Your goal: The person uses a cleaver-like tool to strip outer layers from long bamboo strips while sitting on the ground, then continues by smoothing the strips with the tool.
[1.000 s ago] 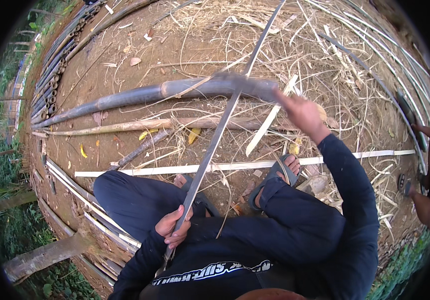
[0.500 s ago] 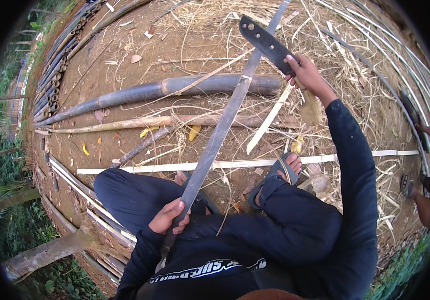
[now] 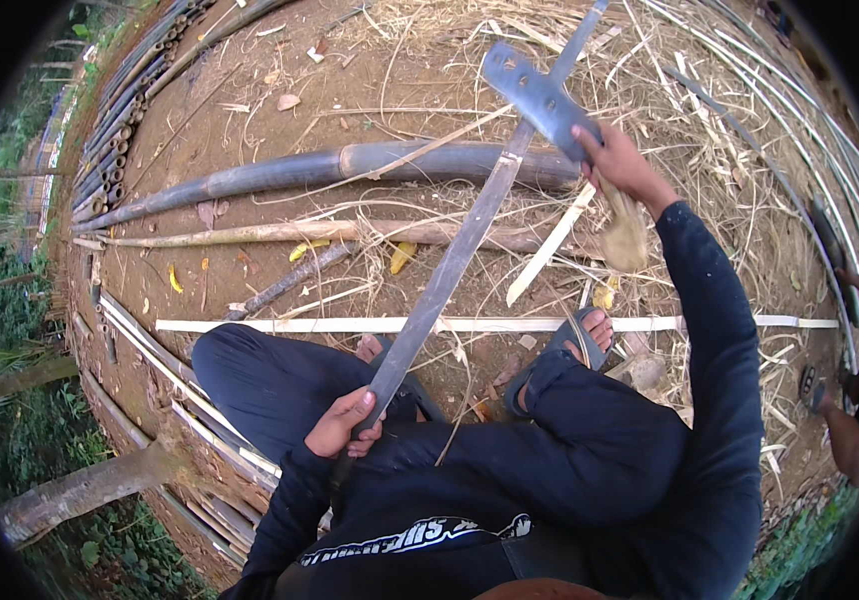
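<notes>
My left hand is closed around the lower end of a long dark bamboo strip. The strip slants up and to the right, away from my lap. In my right hand is a machete with a broad dark blade pierced by several holes. My fingers grip it where the blade meets the pale wooden handle. Its blade crosses the far part of the strip; whether the two touch I cannot tell.
A thick bamboo pole and a thinner pole lie beyond my feet. A pale split strip runs across near my sandals. Shavings litter the ground. Stacked bamboo lies far left; another person's leg shows at right.
The machete blade has tilted and now catches bright light. My right hand has shifted slightly right and down. My left hand keeps hold of the bamboo strip.
</notes>
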`<action>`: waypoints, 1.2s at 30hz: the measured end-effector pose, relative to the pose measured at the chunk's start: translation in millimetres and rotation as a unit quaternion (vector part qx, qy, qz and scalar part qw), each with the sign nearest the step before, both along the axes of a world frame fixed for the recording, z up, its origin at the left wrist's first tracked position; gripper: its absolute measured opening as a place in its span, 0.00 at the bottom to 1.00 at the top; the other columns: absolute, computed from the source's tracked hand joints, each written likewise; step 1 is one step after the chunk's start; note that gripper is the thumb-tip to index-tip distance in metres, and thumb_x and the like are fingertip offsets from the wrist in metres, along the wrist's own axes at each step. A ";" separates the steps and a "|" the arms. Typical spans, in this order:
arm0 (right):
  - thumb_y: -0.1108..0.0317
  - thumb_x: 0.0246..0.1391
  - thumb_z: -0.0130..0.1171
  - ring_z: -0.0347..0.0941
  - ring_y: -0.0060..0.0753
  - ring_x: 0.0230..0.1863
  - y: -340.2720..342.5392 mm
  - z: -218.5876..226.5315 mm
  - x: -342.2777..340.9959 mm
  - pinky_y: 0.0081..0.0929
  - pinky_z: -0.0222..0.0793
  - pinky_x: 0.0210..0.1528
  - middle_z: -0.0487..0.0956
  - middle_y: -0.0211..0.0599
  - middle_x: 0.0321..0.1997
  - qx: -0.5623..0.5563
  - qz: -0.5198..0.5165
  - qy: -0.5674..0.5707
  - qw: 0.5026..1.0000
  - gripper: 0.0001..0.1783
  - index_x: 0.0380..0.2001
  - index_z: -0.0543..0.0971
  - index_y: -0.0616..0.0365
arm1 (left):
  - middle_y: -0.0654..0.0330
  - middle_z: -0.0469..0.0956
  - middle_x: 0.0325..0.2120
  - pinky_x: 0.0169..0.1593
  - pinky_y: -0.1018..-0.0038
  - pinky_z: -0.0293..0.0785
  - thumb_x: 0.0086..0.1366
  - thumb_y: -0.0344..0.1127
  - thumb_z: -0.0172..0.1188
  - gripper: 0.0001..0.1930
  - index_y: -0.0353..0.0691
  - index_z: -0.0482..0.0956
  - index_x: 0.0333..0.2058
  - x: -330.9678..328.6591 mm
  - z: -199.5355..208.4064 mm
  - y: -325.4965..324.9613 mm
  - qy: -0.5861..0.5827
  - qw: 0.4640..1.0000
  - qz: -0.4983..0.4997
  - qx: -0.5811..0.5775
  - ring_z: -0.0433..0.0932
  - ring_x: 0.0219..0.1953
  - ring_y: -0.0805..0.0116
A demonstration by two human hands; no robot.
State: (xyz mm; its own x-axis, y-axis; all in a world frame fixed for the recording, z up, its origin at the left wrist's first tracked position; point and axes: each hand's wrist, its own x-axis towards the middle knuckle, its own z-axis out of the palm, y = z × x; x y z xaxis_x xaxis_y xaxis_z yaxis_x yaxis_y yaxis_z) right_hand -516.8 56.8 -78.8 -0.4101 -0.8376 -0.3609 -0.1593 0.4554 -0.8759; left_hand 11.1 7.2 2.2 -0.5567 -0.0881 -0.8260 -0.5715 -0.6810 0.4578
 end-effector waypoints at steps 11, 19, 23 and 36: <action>0.50 0.70 0.48 0.69 0.18 0.13 5.5 0.3 12.7 0.19 0.69 0.16 0.73 0.28 0.18 0.004 0.016 -0.055 0.998 0.24 0.51 0.71 0.63 | 0.64 0.63 0.15 0.14 0.81 0.53 0.77 0.52 0.42 0.20 0.39 0.70 0.37 9.4 0.2 -6.2 -0.004 0.998 0.054 0.034 0.55 0.10 0.80; 0.48 0.69 0.48 0.69 0.21 0.13 15.6 9.9 24.0 0.21 0.70 0.17 0.74 0.31 0.19 0.000 -0.020 -0.084 0.996 0.26 0.49 0.72 0.65 | 0.63 0.63 0.15 0.14 0.80 0.54 0.76 0.53 0.44 0.21 0.38 0.69 0.37 8.7 -3.8 -7.2 0.002 0.997 0.062 0.056 0.56 0.10 0.78; 0.48 0.69 0.48 0.70 0.20 0.13 24.2 13.3 54.8 0.20 0.70 0.16 0.73 0.29 0.18 0.051 0.170 -0.060 0.982 0.27 0.51 0.72 0.66 | 0.63 0.62 0.14 0.14 0.80 0.54 0.76 0.53 0.43 0.21 0.38 0.69 0.35 4.6 -4.5 -4.2 -0.018 0.998 0.048 0.022 0.56 0.10 0.78; 0.42 0.68 0.47 0.73 0.21 0.16 7.0 23.2 45.3 0.22 0.72 0.18 0.74 0.28 0.19 0.072 0.155 -0.014 0.985 0.31 0.52 0.74 0.63 | 0.65 0.62 0.15 0.15 0.81 0.54 0.76 0.54 0.43 0.21 0.40 0.69 0.36 -3.5 -0.3 5.0 -0.012 0.999 0.022 -0.031 0.55 0.11 0.80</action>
State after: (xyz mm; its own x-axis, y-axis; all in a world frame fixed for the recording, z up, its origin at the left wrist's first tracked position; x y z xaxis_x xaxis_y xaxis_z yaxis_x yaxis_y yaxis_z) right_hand -471.6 63.8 -55.6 -0.1298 -0.8604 -0.4929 -0.2866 0.5084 -0.8120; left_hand 7.6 12.2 1.8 -0.5307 -0.1626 -0.8318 -0.5539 -0.6763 0.4856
